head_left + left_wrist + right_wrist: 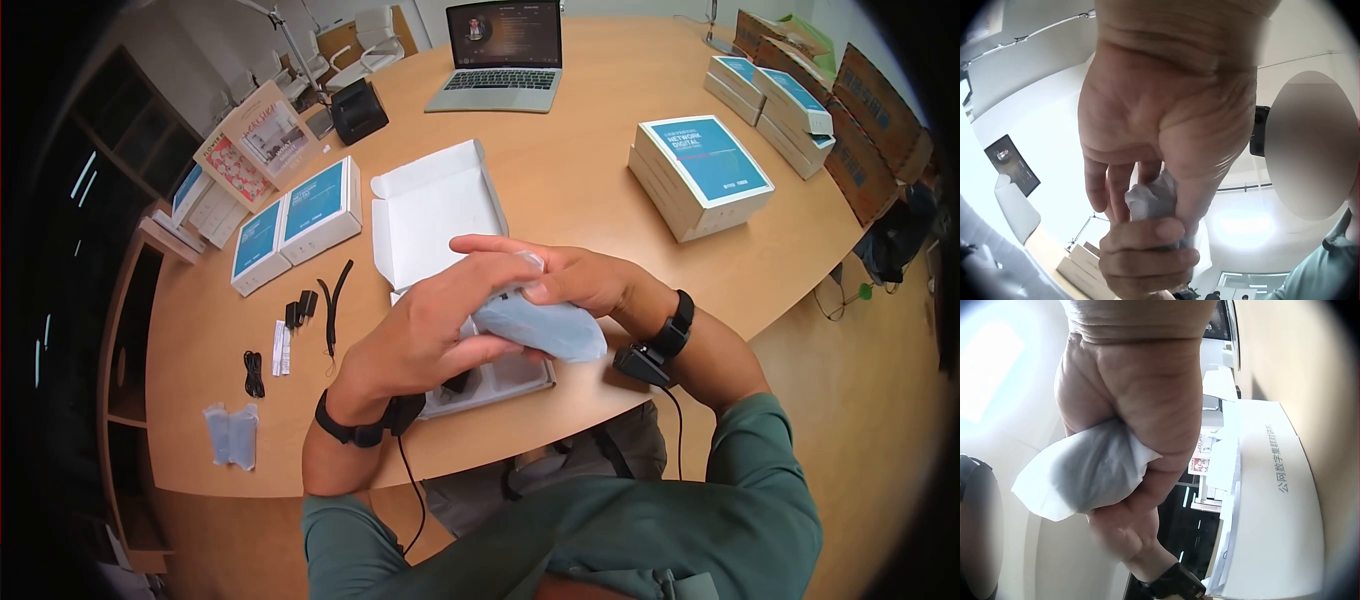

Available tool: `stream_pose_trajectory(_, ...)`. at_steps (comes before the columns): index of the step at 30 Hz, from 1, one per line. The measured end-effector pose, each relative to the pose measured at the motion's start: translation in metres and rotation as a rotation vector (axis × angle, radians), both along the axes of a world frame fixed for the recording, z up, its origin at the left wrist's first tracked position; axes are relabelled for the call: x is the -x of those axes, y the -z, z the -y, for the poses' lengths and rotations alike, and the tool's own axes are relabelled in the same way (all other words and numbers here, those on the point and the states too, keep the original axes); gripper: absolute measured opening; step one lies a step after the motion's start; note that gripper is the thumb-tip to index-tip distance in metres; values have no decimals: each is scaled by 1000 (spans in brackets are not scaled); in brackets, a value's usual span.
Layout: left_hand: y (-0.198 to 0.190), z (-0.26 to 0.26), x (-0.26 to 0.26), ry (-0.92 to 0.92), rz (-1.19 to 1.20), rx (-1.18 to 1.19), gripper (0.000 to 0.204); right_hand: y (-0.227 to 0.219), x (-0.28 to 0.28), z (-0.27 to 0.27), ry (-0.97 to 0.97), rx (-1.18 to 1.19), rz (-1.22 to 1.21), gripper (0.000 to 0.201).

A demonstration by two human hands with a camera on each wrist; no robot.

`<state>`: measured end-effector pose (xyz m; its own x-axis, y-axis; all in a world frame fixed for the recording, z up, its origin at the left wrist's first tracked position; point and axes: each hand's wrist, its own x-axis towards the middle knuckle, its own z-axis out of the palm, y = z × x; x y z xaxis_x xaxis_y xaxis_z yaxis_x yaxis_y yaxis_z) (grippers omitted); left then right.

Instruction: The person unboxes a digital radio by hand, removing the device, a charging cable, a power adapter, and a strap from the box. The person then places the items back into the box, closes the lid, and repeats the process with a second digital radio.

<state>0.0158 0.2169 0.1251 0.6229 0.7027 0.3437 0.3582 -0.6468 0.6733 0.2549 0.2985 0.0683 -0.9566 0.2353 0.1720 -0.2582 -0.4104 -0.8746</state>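
Note:
Both hands hold an item in a thin translucent whitish sleeve (545, 328); what is inside is hidden. My left hand (425, 315) grips its left end, thumb below and fingers over the top. From the right, my right hand (590, 280) wraps round it, thumb on the upper side. In the left wrist view, the right hand's fingers (1144, 247) curl round the sleeve near the left hand. One loose end of the sleeve (1085, 469) sticks out of the right palm in the right wrist view. Below the hands lies an open white box (440, 215), lid raised, its tray partly covered.
At left lie a coiled black cable (254, 374), black adapters (300, 310), a black strap (333, 305), a paper strip (281, 348) and a wrapped pair of items (231, 437). Boxes with blue labels (700, 170) stand right and left (315, 205). A laptop (500, 60) sits behind.

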Motion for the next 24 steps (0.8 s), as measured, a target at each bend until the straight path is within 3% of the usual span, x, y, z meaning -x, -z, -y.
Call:
stream_pose_trajectory(3,7,-9,9,-16,-20,-75,69,6,-3,-12,-106,23,70,88)
stream_pose_trajectory(4,8,-9,13,-108,129,131,66,3,5,-2,159,3,105,74)
stream_pose_trajectory(5,6,-10,18,-201,273,333,63,7,4,-6,154,21,100,74)
stream_pose_trajectory(7,1,-14,30,-276,215,423,58,9,1,-31,498,-348,425,50)
stream_pose_trajectory(8,5,-15,33,-335,152,428,57,13,1,-35,501,-334,413,50)
stream_pose_trajectory(10,4,-13,27,-429,1,420,56,19,0,-36,563,-618,454,33)
stream_pose_trajectory(11,6,-15,23,-424,-14,427,56,21,0,-34,571,-604,448,33)
stream_pose_trajectory(13,14,-20,16,-387,-191,428,54,20,2,-30,567,-903,515,35)
stream_pose_trajectory(15,13,-23,8,-391,-250,444,53,25,4,-25,568,-886,578,38)
stream_pose_trajectory(17,22,-33,7,-322,-347,469,54,34,7,-28,652,-1132,545,39)
stream_pose_trajectory(20,25,-46,4,-210,-521,578,59,37,6,-30,611,-1161,621,41)
stream_pose_trajectory(24,27,-44,-7,-178,-649,532,62,38,5,-32,605,-1089,614,41)
